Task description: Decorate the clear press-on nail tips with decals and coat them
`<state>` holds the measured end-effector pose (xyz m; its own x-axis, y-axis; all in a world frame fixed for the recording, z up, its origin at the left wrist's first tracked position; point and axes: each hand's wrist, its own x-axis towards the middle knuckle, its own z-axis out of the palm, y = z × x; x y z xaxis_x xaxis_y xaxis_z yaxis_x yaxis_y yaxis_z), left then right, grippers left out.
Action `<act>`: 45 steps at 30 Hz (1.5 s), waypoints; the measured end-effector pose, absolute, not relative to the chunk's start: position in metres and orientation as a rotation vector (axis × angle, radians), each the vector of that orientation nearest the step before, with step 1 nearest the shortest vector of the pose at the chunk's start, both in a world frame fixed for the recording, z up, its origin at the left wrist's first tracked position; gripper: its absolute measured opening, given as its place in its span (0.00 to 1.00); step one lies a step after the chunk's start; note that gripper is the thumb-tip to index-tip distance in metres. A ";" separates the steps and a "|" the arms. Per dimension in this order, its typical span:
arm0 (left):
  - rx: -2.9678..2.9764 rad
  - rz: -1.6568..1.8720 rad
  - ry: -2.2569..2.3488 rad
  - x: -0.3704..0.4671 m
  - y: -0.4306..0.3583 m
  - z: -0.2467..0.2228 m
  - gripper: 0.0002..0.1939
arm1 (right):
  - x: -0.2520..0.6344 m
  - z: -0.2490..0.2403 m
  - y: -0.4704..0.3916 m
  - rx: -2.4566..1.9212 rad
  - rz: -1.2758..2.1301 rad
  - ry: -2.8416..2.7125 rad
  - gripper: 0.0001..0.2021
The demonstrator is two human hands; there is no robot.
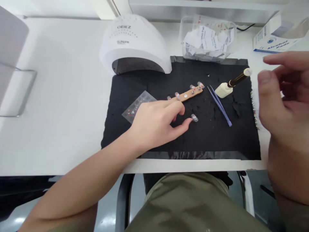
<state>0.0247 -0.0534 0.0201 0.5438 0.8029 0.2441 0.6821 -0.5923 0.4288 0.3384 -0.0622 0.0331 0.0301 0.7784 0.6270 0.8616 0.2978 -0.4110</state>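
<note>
My left hand [158,124] is over the black mat, its index finger bent and its thumb stretched apart from it. The thumb tip meets a decorated false nail [194,118]. Just behind the fingers lies a tan nail-holder strip [185,96] with several patterned false nails and small round studs; its left end is hidden by the hand. A clear sticker sheet [138,104] with small gems lies partly under the hand. My right hand [285,96] is raised at the right, thumb and fingers apart, with nothing visible in it.
Blue-purple tweezers [220,108] lie beside a cream polish bottle [224,90] with a dark cap. Behind the black mat [193,138] stand a white nail lamp [135,42], a clear bin [207,54] of alcohol pads and an open alcohol pad box [272,42].
</note>
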 end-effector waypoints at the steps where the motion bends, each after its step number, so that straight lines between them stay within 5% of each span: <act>1: 2.492 0.604 1.232 0.027 -0.056 0.017 0.10 | 0.335 0.035 -0.062 -1.427 -0.183 -1.729 0.16; 4: 2.389 0.562 1.227 0.034 -0.061 0.009 0.11 | 0.325 0.041 -0.059 -1.393 -0.211 -1.702 0.15; 8: 2.288 0.558 1.302 0.040 -0.061 0.002 0.09 | 0.325 0.042 -0.050 -1.623 -0.004 -1.800 0.27; 13: 2.249 0.566 1.331 0.043 -0.058 -0.002 0.05 | 0.330 0.036 -0.039 -1.688 0.068 -1.829 0.10; 26: 2.121 0.612 1.257 0.055 -0.059 -0.006 0.04 | 0.332 0.029 -0.038 -1.555 0.170 -1.764 0.03; 37: 2.074 0.517 1.289 0.056 -0.057 -0.002 0.03 | 0.332 0.026 -0.029 -1.383 0.352 -1.537 0.16; 45: 2.114 0.499 1.321 0.060 -0.059 -0.003 0.03 | 0.336 0.020 -0.028 -1.401 0.263 -1.580 0.05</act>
<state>0.0598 -0.0594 -0.0027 0.4368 0.8995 0.0049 0.6780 -0.3328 0.6554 0.3357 -0.0283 0.0200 0.1334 0.8523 0.5057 0.6422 0.3143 -0.6991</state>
